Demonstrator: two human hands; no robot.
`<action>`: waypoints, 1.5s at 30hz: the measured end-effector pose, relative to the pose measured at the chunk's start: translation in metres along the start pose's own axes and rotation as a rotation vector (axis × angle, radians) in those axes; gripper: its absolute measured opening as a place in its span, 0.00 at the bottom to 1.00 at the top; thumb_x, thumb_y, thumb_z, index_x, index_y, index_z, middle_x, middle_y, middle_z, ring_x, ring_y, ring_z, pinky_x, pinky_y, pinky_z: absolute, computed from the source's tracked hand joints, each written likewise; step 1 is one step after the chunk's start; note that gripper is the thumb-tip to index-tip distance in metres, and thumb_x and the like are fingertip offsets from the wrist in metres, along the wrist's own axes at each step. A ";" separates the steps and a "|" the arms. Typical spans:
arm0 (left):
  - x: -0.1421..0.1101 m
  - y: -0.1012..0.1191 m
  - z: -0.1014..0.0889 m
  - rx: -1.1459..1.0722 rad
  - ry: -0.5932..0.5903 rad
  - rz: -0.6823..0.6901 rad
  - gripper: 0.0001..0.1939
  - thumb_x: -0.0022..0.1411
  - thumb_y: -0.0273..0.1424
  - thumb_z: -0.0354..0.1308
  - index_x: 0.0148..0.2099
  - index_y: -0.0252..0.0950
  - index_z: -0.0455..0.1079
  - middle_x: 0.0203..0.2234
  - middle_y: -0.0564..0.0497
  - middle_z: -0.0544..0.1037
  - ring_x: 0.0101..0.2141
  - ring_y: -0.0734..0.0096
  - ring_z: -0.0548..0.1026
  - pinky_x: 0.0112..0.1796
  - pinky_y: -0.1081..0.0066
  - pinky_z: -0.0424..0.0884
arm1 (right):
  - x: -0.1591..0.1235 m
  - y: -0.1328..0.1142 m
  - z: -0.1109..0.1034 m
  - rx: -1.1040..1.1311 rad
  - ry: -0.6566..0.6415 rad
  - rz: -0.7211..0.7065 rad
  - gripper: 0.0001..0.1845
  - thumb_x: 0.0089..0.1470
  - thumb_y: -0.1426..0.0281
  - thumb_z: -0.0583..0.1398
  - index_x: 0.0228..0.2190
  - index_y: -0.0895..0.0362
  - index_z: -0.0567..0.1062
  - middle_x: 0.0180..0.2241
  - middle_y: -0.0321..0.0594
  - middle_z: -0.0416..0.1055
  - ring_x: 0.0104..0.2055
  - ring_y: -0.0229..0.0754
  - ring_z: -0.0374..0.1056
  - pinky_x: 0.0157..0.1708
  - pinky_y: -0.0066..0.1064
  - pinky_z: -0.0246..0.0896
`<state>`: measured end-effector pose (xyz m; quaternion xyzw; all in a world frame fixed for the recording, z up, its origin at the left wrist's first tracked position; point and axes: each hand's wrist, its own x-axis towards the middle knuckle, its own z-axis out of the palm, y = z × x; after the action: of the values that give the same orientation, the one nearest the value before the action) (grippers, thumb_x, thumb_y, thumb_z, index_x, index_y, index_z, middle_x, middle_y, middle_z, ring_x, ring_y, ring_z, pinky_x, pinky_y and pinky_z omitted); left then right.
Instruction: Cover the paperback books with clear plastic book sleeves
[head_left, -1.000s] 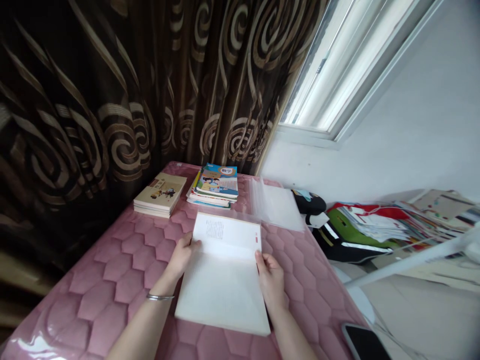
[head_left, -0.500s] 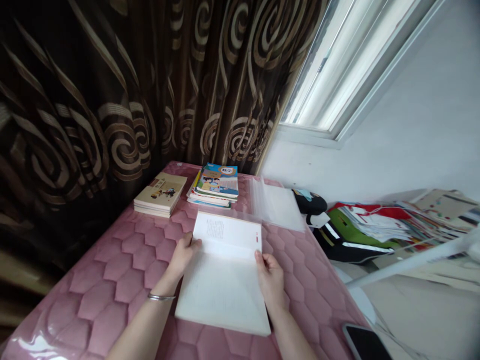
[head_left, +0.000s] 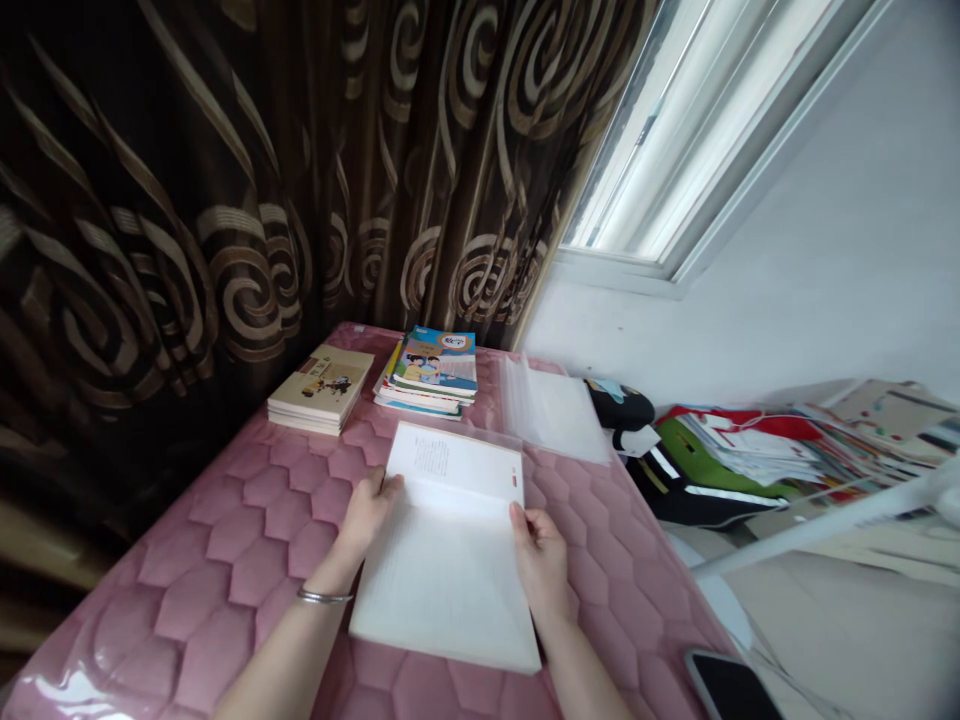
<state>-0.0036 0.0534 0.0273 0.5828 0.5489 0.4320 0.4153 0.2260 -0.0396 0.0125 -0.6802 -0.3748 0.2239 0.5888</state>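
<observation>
The left hand (head_left: 365,515) and the right hand (head_left: 541,570) are grasping the side edges of an open white book (head_left: 442,590), which lies on the pink quilted worktop (head_left: 225,560), just beside a clear plastic bag (head_left: 551,410).

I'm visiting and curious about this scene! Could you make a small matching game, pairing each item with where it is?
Items:
1. Silver bangle
2. Black phone
3. Stack of schoolbooks
4. Clear plastic sleeve

Places:
A. By the curtain, on the pink quilted surface
B. Around the left wrist
C. Lower right of the view
D. Flat, beyond the open book

Pairs: 1-B, 2-C, 3-A, 4-D
</observation>
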 end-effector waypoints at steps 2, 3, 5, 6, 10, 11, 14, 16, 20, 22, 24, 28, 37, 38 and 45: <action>0.001 -0.002 0.000 -0.006 0.001 0.000 0.14 0.50 0.44 0.55 0.24 0.40 0.58 0.15 0.59 0.63 0.23 0.71 0.64 0.27 0.72 0.58 | 0.000 0.000 0.000 -0.006 0.006 0.005 0.29 0.44 0.40 0.60 0.20 0.55 0.71 0.21 0.38 0.70 0.26 0.43 0.64 0.26 0.31 0.58; 0.001 -0.003 0.001 -0.006 0.006 0.005 0.14 0.50 0.44 0.55 0.24 0.40 0.59 0.15 0.59 0.63 0.22 0.71 0.64 0.27 0.72 0.58 | 0.000 0.001 0.000 -0.002 0.011 0.007 0.29 0.43 0.40 0.61 0.20 0.55 0.71 0.21 0.38 0.70 0.26 0.43 0.64 0.26 0.31 0.59; 0.000 -0.003 0.000 -0.009 0.007 0.018 0.15 0.51 0.44 0.55 0.24 0.39 0.59 0.16 0.59 0.63 0.22 0.72 0.64 0.27 0.72 0.58 | 0.001 0.002 0.000 0.024 0.013 0.017 0.29 0.43 0.41 0.61 0.21 0.55 0.71 0.21 0.38 0.70 0.26 0.42 0.64 0.26 0.30 0.59; 0.000 -0.003 0.000 -0.019 -0.001 0.023 0.15 0.51 0.44 0.55 0.25 0.39 0.60 0.16 0.59 0.64 0.23 0.72 0.64 0.27 0.72 0.58 | 0.001 0.003 0.000 0.045 0.005 0.026 0.29 0.43 0.41 0.62 0.21 0.56 0.71 0.21 0.37 0.70 0.26 0.42 0.64 0.26 0.30 0.59; -0.002 0.000 -0.001 -0.102 -0.063 0.023 0.14 0.52 0.44 0.54 0.28 0.37 0.65 0.20 0.56 0.69 0.25 0.70 0.67 0.27 0.72 0.61 | 0.002 0.003 0.000 0.132 -0.042 0.054 0.27 0.43 0.43 0.63 0.25 0.57 0.73 0.24 0.38 0.72 0.27 0.42 0.65 0.28 0.31 0.61; -0.002 0.000 -0.002 -0.114 -0.070 0.022 0.14 0.52 0.44 0.54 0.29 0.37 0.66 0.21 0.56 0.70 0.25 0.69 0.67 0.27 0.72 0.61 | 0.002 0.003 0.000 0.141 -0.045 0.055 0.28 0.42 0.43 0.63 0.26 0.57 0.74 0.24 0.39 0.73 0.28 0.43 0.66 0.29 0.31 0.61; -0.001 -0.001 -0.001 -0.119 -0.070 0.026 0.15 0.52 0.44 0.54 0.29 0.37 0.66 0.20 0.56 0.70 0.25 0.70 0.67 0.27 0.72 0.61 | 0.003 0.004 0.000 0.129 -0.034 0.059 0.29 0.41 0.43 0.63 0.26 0.57 0.74 0.24 0.40 0.73 0.28 0.43 0.66 0.29 0.32 0.62; 0.000 -0.003 0.000 -0.113 -0.051 0.033 0.15 0.51 0.45 0.54 0.28 0.37 0.64 0.19 0.57 0.68 0.24 0.71 0.66 0.27 0.72 0.59 | 0.004 0.005 0.000 0.112 -0.025 0.052 0.28 0.41 0.43 0.63 0.25 0.57 0.74 0.24 0.39 0.73 0.28 0.43 0.66 0.29 0.32 0.61; 0.003 -0.008 0.003 -0.076 -0.004 0.022 0.16 0.50 0.46 0.54 0.25 0.39 0.60 0.16 0.60 0.62 0.21 0.74 0.61 0.24 0.73 0.55 | 0.005 0.008 0.001 0.087 0.012 0.021 0.28 0.41 0.43 0.64 0.23 0.56 0.73 0.23 0.39 0.73 0.27 0.43 0.66 0.29 0.32 0.61; 0.003 -0.010 0.004 -0.064 0.003 0.027 0.16 0.51 0.46 0.54 0.25 0.39 0.60 0.15 0.60 0.61 0.20 0.75 0.60 0.24 0.73 0.54 | 0.006 0.009 0.002 0.067 0.032 0.012 0.28 0.41 0.42 0.63 0.23 0.56 0.73 0.23 0.39 0.72 0.27 0.43 0.66 0.29 0.32 0.61; 0.004 -0.011 0.004 -0.060 0.006 0.039 0.16 0.51 0.46 0.54 0.25 0.38 0.61 0.15 0.60 0.61 0.21 0.74 0.60 0.24 0.73 0.55 | 0.006 0.009 0.002 0.045 0.035 0.010 0.28 0.41 0.42 0.63 0.23 0.56 0.73 0.23 0.39 0.72 0.27 0.43 0.66 0.29 0.32 0.61; 0.005 -0.011 0.003 -0.110 -0.032 0.060 0.17 0.51 0.47 0.55 0.28 0.36 0.65 0.18 0.57 0.67 0.23 0.71 0.65 0.26 0.73 0.59 | 0.005 0.008 0.002 0.078 0.028 0.012 0.27 0.42 0.43 0.63 0.24 0.55 0.71 0.23 0.37 0.71 0.27 0.42 0.65 0.27 0.31 0.60; 0.003 -0.007 0.003 -0.086 -0.009 0.024 0.18 0.49 0.49 0.54 0.27 0.38 0.64 0.17 0.58 0.64 0.23 0.71 0.62 0.27 0.72 0.56 | 0.004 0.008 0.000 0.157 0.012 0.013 0.26 0.42 0.46 0.65 0.26 0.56 0.71 0.23 0.35 0.70 0.27 0.41 0.65 0.28 0.31 0.60; 0.003 -0.007 0.003 -0.074 0.004 0.022 0.18 0.49 0.49 0.54 0.27 0.38 0.64 0.16 0.58 0.63 0.23 0.72 0.62 0.26 0.72 0.56 | 0.004 0.008 0.000 0.145 0.014 0.009 0.26 0.42 0.45 0.65 0.26 0.56 0.71 0.24 0.36 0.71 0.27 0.41 0.65 0.28 0.31 0.61; 0.002 -0.005 0.002 -0.153 -0.061 0.037 0.18 0.50 0.47 0.55 0.31 0.37 0.66 0.21 0.56 0.68 0.25 0.69 0.65 0.29 0.71 0.59 | 0.004 0.007 0.000 0.119 0.030 0.013 0.26 0.42 0.45 0.65 0.25 0.56 0.72 0.24 0.37 0.72 0.27 0.42 0.65 0.28 0.31 0.61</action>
<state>-0.0035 0.0553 0.0220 0.5723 0.4907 0.4622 0.4670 0.2298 -0.0368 0.0065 -0.6495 -0.3475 0.2393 0.6326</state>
